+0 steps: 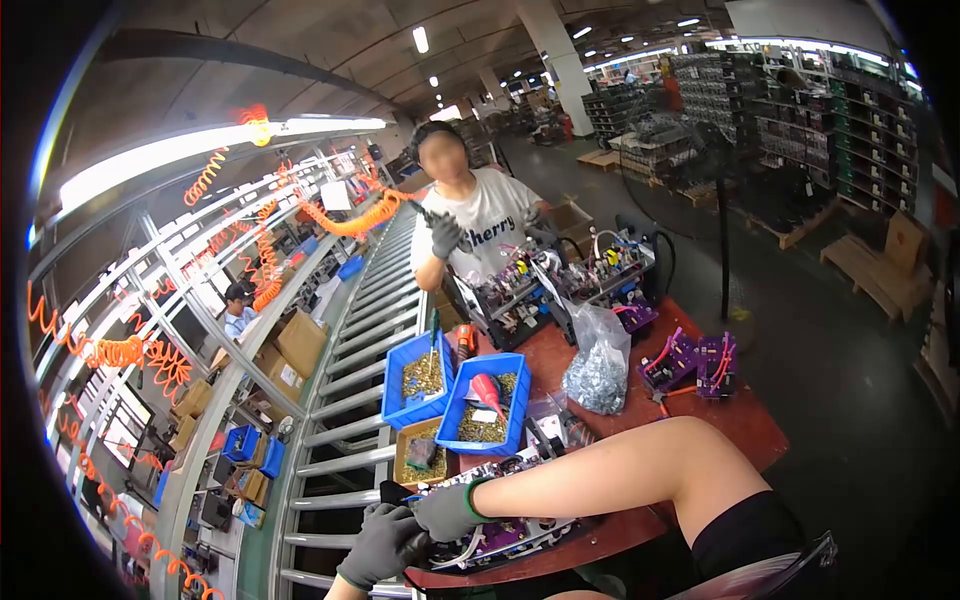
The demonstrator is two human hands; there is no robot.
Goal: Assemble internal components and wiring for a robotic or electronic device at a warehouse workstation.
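Note:
Both of my hands wear grey gloves and meet at the left end of an open electronic chassis (500, 540) with purple boards and white wires, lying on the near side of the red table. My right hand (447, 510) reaches across from the right, its fingers curled down at the chassis end. Close against it, my left hand (380, 545) has bent, closed fingers. What either hand grips is hidden between them. A black piece (395, 492) shows just beyond the fingers; I cannot tell its kind.
Blue bins (483, 445) of small brass-coloured parts, a cardboard box (410, 460) and a clear bag of metal parts (598, 375) stand beyond the chassis. Purple modules (690, 362) lie right. A gloved co-worker (470, 220) stands opposite behind more chassis. A roller conveyor (345, 400) runs left.

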